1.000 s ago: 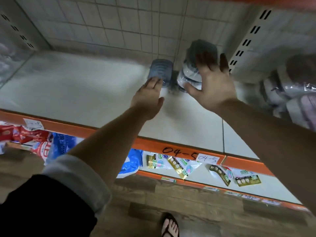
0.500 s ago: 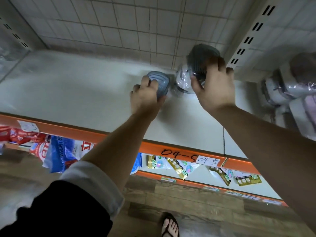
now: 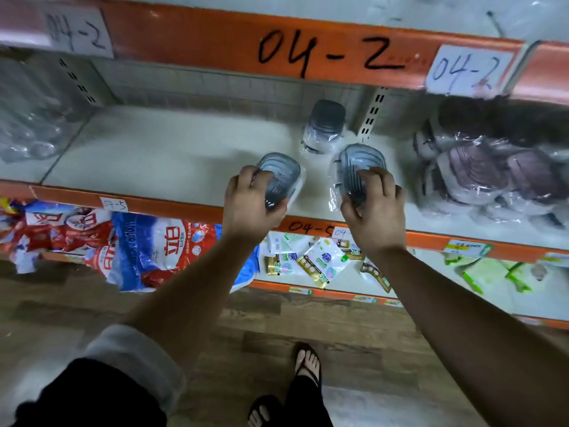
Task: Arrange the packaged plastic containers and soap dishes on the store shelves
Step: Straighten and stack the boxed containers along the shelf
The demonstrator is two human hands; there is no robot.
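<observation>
My left hand grips a grey-lidded plastic container in clear wrap near the front edge of the white shelf. Beside it, my right hand grips a second wrapped container with a ribbed grey lid. Both containers sit low over the shelf's front part. Behind them, near the back wall, stands a stack of wrapped grey-lidded containers, untouched.
More wrapped containers with pinkish-brown lids are piled on the shelf to the right. Clear plastic goods fill the left bay. Detergent bags and small packets lie on the lower shelf. An orange rail marked 04-2 hangs overhead.
Both hands closed on a container each at the back of the shelf and have drawn them forward to its front edge. The view has pulled back, showing the upper rail.
</observation>
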